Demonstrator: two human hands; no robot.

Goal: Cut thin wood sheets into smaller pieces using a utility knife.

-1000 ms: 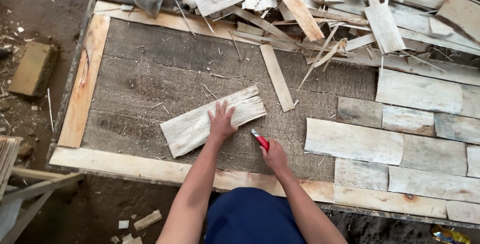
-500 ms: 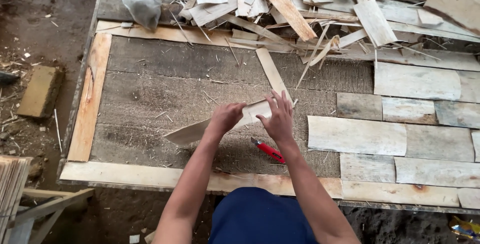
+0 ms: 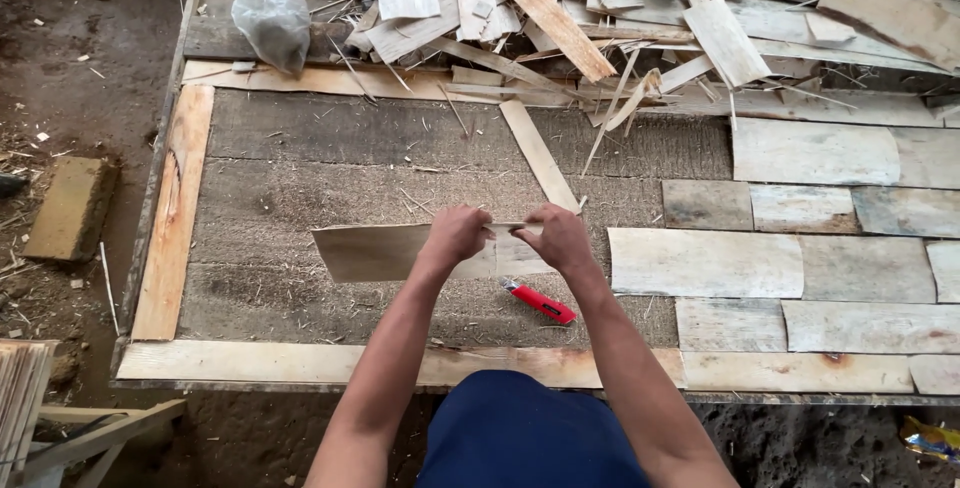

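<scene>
The veneer sheet [image 3: 385,251] is being held up off the grey board [image 3: 300,198], near the middle of the view, its long edge running toward nine o'clock. Both hands are gripping its right end: the left hand [image 3: 455,236] is closing its fingers over the top edge, and the right hand [image 3: 560,238] is doing the same just beside it at three o'clock. The hands are covering that end, so whether the sheet is bending or splitting between them is hard to tell; it seems to be flexing. Just below the right hand, at five o'clock, a red knife [image 3: 538,302] is lying on the board, apart from both hands.

Toward three o'clock, pale sheets [image 3: 705,261] are lying flat in rows, running off the right edge. At nine o'clock bare board is lying open out to a light plank [image 3: 172,218] along the edge. At twelve o'clock a scrap pile [image 3: 540,8] is crowding the far side, cut off at the top, with a grey bag [image 3: 272,18] at eleven o'clock. A brick [image 3: 70,210] is lying on the dirt beyond the plank.
</scene>
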